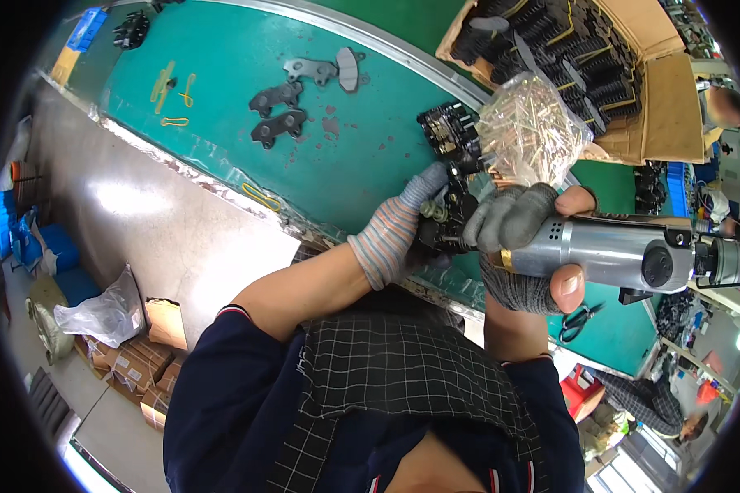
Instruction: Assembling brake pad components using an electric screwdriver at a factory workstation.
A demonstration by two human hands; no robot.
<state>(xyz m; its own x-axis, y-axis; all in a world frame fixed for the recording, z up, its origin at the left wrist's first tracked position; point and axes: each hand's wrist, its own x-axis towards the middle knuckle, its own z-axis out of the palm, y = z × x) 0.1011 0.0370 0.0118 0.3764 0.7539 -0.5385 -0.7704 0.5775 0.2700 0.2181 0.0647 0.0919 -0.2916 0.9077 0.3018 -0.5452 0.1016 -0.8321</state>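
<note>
My left hand (389, 234), in a striped knit glove with its fingers closed, grips a black brake caliper (442, 215) at the bench's near edge. My right hand (522, 222), in a dark grey glove with bare fingertips, is wrapped round a silver cylindrical power screwdriver (604, 253). Its front end points at the caliper; the tip is hidden behind my fingers. Just beyond lies another black caliper (450, 129). Beside it sits a clear plastic bag (530, 123) of thin copper-coloured pins.
The green bench (222, 90) carries several brake pads (278, 126) and thin yellow loops (175, 122). An open cardboard box (674, 103) full of black pads stands far right. Black-handled scissors (582, 322) lie near my right forearm. Cartons (136, 361) stand on the floor at left. Other people are at the right.
</note>
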